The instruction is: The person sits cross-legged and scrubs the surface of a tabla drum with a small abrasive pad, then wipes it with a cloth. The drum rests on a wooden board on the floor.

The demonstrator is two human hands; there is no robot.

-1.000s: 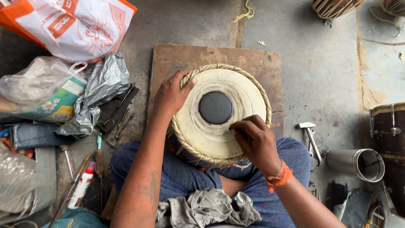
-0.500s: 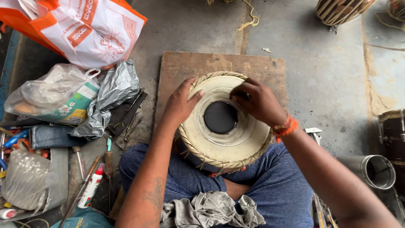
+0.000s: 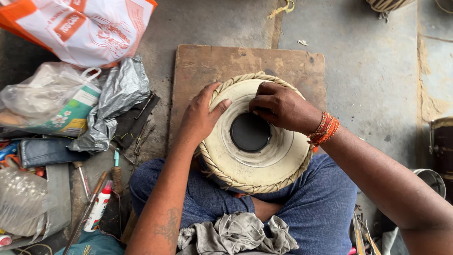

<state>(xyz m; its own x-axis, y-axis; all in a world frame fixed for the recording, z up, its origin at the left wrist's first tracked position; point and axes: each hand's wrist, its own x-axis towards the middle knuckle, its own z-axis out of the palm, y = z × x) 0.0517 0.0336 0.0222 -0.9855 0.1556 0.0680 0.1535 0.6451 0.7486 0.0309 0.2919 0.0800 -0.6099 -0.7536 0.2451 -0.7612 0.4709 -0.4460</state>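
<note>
A small drum [image 3: 264, 160] with a cream skin, a black round patch [image 3: 250, 132] in the middle and a braided rim rests on my lap, leaning over a wooden board [image 3: 207, 71]. My left hand [image 3: 200, 118] grips the drum's left rim, thumb on the skin. My right hand [image 3: 281, 106], with orange thread bands on the wrist, lies on the far side of the skin, its fingertips curled down at the upper edge of the black patch. Whether they hold anything is hidden.
Plastic bags [image 3: 85, 28] and a grey foil bag [image 3: 115, 104] lie at the left. Hand tools [image 3: 137, 127], a glue bottle [image 3: 99, 208] and a dark pouch [image 3: 45, 151] lie on the floor. A grey rag [image 3: 236, 233] sits on my lap. A metal can [image 3: 432, 182] stands right.
My right hand moved from the near right rim across the skin to the far side beside the black patch. My left hand stayed on the left rim.
</note>
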